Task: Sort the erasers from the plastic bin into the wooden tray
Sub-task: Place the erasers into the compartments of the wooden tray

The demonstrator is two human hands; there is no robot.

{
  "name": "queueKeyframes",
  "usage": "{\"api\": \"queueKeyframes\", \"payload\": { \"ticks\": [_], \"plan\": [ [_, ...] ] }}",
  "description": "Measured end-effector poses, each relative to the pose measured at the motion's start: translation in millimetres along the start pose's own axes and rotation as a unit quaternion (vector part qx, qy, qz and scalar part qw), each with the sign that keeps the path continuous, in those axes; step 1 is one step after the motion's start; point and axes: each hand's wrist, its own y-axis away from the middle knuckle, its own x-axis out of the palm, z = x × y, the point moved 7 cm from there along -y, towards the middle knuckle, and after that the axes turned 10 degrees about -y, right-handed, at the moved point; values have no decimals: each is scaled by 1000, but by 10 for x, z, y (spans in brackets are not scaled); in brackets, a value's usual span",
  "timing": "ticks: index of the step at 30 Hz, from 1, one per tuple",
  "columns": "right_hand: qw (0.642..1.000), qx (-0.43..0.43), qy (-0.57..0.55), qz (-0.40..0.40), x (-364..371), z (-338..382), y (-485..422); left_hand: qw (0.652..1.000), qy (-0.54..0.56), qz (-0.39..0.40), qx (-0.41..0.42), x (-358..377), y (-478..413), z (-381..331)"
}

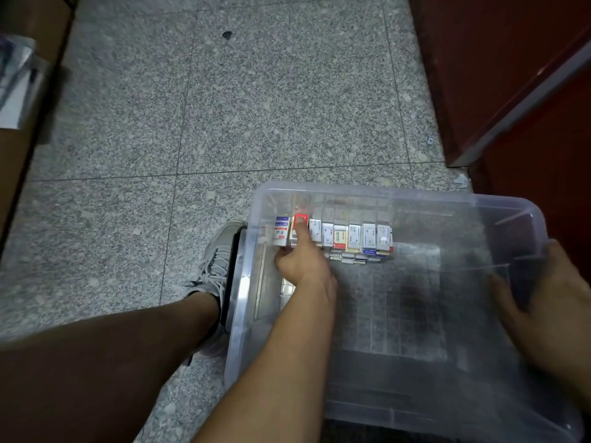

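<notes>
- Picking step: my left hand point(300, 266) pinches the red eraser point(300, 216) at the bin's point(351, 188) eleven o'clock; my right hand point(550, 302) grips its three o'clock rim.
- Next: lift it clear towards the unseen tray.

On the left grip point(300, 266), fingers tuck out of sight under the red eraser point(300, 217). The right grip point(550, 302) runs off the edge, part-veiled by the plastic bin point(351, 190) and its cloudy wall. Eraser print beside the left grip: unreadable.

text: "2B" | on: red-and-white eraser point(339, 237) | other eraser labels point(368, 238): too blurred to read
</notes>
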Motion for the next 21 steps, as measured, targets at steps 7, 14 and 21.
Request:
{"api": "queueKeyframes", "payload": {
  "ticks": [7,14,21],
  "plan": [
    [1000,-7,1,12,54,-86,-46,1000,-3,-12,-3,-53,24,23],
    [1000,0,-9,4,0,51,-4,999,5,0,-41,-40,68,0],
    [1000,-2,-13,-2,-30,88,0,999,-7,16,-41,-67,196,-108]
  ]
}}
